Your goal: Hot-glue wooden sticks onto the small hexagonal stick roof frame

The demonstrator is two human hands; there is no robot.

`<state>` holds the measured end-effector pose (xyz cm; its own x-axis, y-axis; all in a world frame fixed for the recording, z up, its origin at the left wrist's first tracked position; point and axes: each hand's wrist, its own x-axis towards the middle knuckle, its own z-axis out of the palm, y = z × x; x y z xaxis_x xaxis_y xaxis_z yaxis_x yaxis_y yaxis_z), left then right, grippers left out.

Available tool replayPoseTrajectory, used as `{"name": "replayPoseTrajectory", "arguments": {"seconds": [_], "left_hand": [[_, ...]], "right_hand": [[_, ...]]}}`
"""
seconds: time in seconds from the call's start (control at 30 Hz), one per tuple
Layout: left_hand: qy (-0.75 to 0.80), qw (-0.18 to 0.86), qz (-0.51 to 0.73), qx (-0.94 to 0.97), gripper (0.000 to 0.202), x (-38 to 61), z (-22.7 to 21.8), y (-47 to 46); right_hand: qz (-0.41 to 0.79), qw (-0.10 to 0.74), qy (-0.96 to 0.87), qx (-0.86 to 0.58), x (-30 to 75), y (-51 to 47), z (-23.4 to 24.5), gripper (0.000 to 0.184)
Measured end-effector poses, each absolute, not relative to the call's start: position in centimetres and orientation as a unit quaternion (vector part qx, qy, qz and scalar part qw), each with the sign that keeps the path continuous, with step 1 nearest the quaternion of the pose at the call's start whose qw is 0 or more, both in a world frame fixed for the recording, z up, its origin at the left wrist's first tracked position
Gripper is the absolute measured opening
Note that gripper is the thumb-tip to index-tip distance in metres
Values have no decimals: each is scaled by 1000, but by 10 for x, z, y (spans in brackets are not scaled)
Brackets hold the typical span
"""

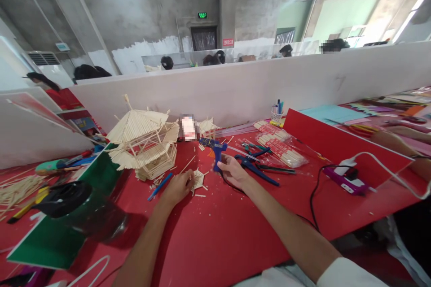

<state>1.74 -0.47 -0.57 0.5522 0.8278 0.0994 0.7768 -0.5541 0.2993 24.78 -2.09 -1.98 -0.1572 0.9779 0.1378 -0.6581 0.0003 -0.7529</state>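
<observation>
My right hand (233,171) is wrapped round the handle of a blue hot glue gun (219,152), its nozzle pointing left and a clear glue stick (237,151) coming out of its back. My left hand (181,187) is closed at the left edge of a small web-like frame of thin wooden sticks (199,180) lying on the table; its fingertips are partly hidden. Behind my left hand stands a tiered stick pavilion model (143,136) with slatted roofs. A smaller stick model (208,126) stands behind the glue gun.
Blue-handled cutters (259,172) and packs of sticks (283,148) lie on the right. A purple power strip (346,181) sits by a red divider (336,143). On the left are a dark jug-like container (84,210) and a green board (50,242). A blue pen-like stick (160,187) lies near my left hand.
</observation>
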Motion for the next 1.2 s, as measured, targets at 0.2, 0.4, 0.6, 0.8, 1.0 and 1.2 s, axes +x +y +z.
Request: {"name": "replayPoseTrajectory", "arguments": {"seconds": [0.2, 0.4, 0.6, 0.8, 1.0, 1.2], "left_hand": [[446, 104, 152, 876, 19, 17, -8, -6], [411, 96, 220, 880, 22, 14, -18, 2], [413, 94, 182, 888, 23, 16, -19, 0], [456, 32, 166, 874, 23, 20, -18, -2], [489, 11, 179, 854, 24, 21, -19, -1], [494, 26, 183, 849, 24, 21, -20, 0]], "right_hand": [[681, 581, -376, -240, 241, -35, -10, 43], [641, 564, -436, -286, 242, -44, 5, 39], [561, 510, -532, -377, 254, -46, 4, 38], [481, 412, -587, -503, 268, -64, -14, 40], [486, 359, -618, -504, 262, -70, -29, 43], [419, 327, -675, -512, 247, -71, -26, 37]]}}
